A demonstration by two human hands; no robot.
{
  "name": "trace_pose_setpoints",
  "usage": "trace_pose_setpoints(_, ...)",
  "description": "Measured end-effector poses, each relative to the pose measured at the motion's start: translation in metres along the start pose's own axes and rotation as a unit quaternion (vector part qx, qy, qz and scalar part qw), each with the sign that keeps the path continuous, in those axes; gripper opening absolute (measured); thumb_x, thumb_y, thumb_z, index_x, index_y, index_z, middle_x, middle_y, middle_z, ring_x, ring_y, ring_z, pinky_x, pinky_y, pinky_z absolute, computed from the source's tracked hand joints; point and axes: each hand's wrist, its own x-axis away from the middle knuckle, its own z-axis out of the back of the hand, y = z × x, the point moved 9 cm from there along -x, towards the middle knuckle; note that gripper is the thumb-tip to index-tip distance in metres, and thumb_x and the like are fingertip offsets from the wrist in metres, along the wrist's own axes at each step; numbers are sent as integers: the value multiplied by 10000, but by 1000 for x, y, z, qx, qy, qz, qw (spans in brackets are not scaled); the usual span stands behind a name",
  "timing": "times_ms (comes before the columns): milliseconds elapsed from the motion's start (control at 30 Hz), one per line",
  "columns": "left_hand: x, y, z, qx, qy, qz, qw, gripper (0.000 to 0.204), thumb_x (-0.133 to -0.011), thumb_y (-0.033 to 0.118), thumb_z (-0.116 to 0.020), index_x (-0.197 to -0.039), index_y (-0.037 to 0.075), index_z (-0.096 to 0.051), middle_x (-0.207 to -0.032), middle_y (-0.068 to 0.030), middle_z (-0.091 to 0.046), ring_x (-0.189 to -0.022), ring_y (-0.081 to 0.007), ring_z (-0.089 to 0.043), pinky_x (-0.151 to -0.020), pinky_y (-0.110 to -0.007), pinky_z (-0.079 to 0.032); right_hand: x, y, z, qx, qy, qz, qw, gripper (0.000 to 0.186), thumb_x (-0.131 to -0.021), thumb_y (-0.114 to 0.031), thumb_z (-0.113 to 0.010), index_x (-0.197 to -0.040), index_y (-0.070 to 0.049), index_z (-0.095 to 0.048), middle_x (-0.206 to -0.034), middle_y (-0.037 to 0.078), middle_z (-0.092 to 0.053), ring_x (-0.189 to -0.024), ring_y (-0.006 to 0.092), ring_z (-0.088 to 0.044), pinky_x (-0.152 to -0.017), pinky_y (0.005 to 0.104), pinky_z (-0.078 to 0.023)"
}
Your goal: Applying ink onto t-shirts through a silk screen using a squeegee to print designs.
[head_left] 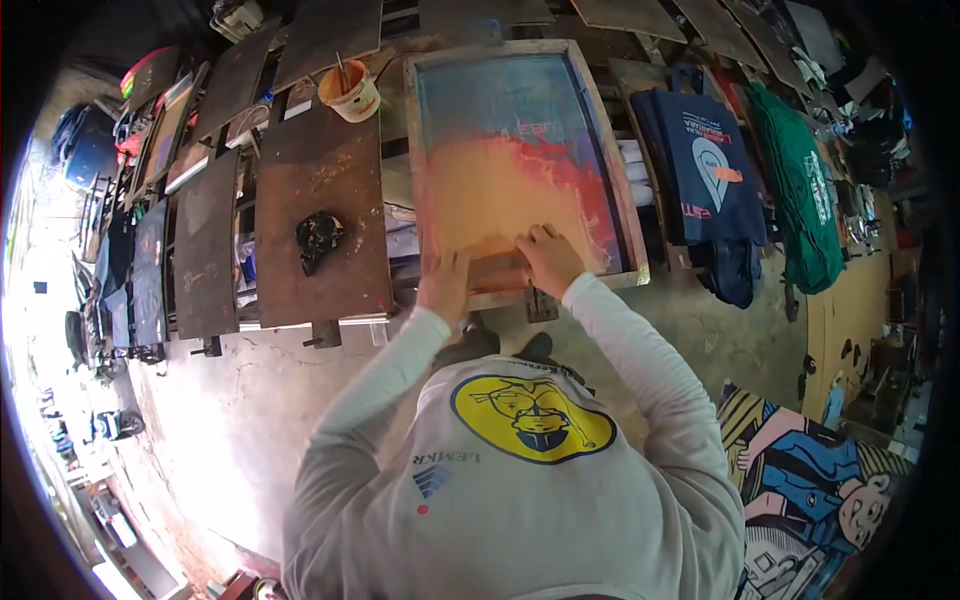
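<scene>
A wooden-framed printing screen lies in front of me, its mesh bluish at the far end and smeared with orange and red ink over the middle and near part. Across its near end sits a squeegee, a brownish bar with orange ink along it. My left hand is closed on the squeegee's left end, close to the frame's left rail. Curled over its right end are the fingers of my right hand. The squeegee's lower edge and both thumbs are hard to make out.
To the left, a dark board carries an ink-stained white tub with a stick in it and a dark crumpled lump. On the right lie a printed navy cloth item and a green one. A painted panel stands lower right.
</scene>
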Motion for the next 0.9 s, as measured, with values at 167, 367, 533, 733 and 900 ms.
trace_pose_setpoints(167,47,9,-16,91,-21,154,984,463,-810,57,-620,-1246,20,-469,-1213,-215,-559,-1088,-429,-579,-902,-478,-508,36,-12,-16,-6,22,44,999,363,-711,-102,-730,-1059,-75,-630,-1090,134,-565,-1079,340,-554,-881,433,-509)
trace_pose_setpoints(367,37,2,-21,91,-45,178,979,580,-772,109,-702,-1275,-4,-437,-1178,-239,-605,-1086,-429,-581,-895,-480,-514,34,-13,-8,-31,8,67,997,410,-661,-92,-772,-1043,-47,-630,-1087,129,-590,-1094,335,-552,-904,411,-513)
trace_pose_setpoints(533,28,-1,-16,78,-34,194,977,618,-764,150,-741,-1279,-10,-439,-1114,-237,-632,-1046,-410,-621,-853,-469,-536,15,-17,-4,-40,-13,74,996,375,-652,-99,-764,-1000,-43,-635,-1043,112,-609,-1069,318,-564,-899,401,-516)
trace_pose_setpoints(733,-34,-39,-18,61,-165,129,976,576,-780,246,-762,-1228,1,-496,-972,-232,-689,-940,-399,-672,-805,-479,-540,-30,-8,-1,-5,-37,68,997,407,-646,-148,-770,-1016,-70,-621,-989,107,-617,-997,327,-590,-834,422,-522)
trace_pose_setpoints(900,-79,-56,-26,62,-205,1,977,616,-759,338,-794,-1211,14,-529,-984,-234,-689,-958,-395,-670,-844,-476,-532,-76,18,-26,24,-160,44,986,513,-671,-259,-815,-1091,-67,-592,-1019,128,-653,-1010,357,-620,-849,445,-518)
